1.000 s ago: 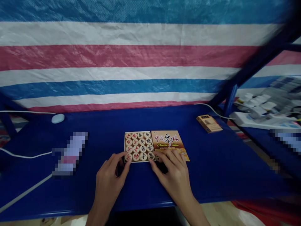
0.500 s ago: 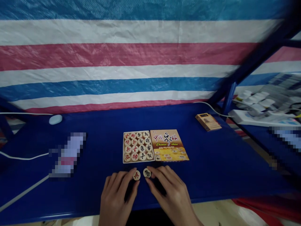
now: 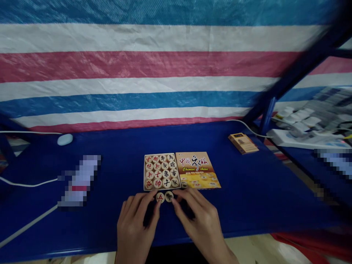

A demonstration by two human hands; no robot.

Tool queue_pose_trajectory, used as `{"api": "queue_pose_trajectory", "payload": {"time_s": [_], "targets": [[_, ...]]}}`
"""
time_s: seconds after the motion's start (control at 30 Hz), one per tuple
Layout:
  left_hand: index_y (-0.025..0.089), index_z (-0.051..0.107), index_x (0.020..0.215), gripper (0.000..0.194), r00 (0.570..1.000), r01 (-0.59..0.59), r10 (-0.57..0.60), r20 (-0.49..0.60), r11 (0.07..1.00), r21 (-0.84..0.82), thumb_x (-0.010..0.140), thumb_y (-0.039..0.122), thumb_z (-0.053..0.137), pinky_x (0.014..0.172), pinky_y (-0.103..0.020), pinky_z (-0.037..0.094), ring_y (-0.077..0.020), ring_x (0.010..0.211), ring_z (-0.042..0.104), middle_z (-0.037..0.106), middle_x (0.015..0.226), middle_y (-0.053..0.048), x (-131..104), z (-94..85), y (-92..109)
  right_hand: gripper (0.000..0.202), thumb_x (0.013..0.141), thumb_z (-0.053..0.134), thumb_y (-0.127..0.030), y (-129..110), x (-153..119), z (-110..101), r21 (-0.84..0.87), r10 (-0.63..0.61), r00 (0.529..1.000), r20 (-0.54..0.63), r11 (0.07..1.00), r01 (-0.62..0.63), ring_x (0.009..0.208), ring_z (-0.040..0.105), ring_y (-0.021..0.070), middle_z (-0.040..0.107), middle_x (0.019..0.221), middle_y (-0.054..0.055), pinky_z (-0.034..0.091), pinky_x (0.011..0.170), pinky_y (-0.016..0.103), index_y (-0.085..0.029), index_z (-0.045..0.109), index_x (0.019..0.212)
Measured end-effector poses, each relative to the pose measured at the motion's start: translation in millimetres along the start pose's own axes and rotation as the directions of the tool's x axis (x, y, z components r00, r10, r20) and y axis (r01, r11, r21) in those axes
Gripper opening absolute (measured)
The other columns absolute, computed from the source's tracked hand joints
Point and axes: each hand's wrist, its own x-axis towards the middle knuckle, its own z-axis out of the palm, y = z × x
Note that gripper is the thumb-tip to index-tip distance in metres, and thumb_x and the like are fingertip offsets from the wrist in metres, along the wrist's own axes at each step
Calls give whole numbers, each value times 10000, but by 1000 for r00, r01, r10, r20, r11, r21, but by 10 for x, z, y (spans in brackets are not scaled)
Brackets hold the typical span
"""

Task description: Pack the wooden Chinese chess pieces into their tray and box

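Between the thumb and index finger of my left hand (image 3: 139,216) is a round Chinese chess piece with a red character (image 3: 160,198). My right hand (image 3: 196,216) pinches a second piece with a black character (image 3: 168,197). The two pieces sit side by side, nearly touching, just below the front edge of the open box (image 3: 144,172). Rows of round pieces with red characters (image 3: 149,174) on the left and black ones (image 3: 165,174) on the right fill the box. Against its right side lies the printed lid (image 3: 198,170), marked "Chinese chess".
On the blue tabletop (image 3: 247,198) are a small yellow-brown carton (image 3: 243,143), a pale oval object (image 3: 65,139) and a blurred-out phone-like slab (image 3: 82,179) with white cables. A white power strip (image 3: 305,139) stands at the right. Striped sheeting (image 3: 154,66) hangs behind.
Both hands have moved slightly forward toward the box with their pieces. The two pieces have come closer together.
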Motion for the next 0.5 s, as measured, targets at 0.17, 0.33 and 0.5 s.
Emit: {"api": "queue_pose_trajectory", "payload": {"time_s": [0.17,0.33,0.5], "targets": [[287,669,1176,231,996,67,-64,-68,997,28,960,350,619,752,-387,468,-207,739,600,641,768,-5,183,39,-9,225,969,605,-335,-31,206,63,-140,8,997,-80,990,-20,730,658,168,676,864,26,544,697,333,-251,683,1162],[291,703,1099,225,990,142,-142,7,989,37,932,427,640,660,-361,443,-183,618,592,604,656,31,258,135,-83,217,966,590,-397,-50,283,121,-249,49,998,-47,967,-59,693,649,180,672,813,24,497,608,319,-260,712,1082],[293,699,1099,238,983,186,-185,16,982,-29,924,448,653,639,-342,436,-161,561,564,578,606,54,270,136,-98,204,965,598,-374,-57,287,143,-204,26,996,-80,978,-42,648,621,155,651,776,18,490,602,300,-246,711,1076]]}}
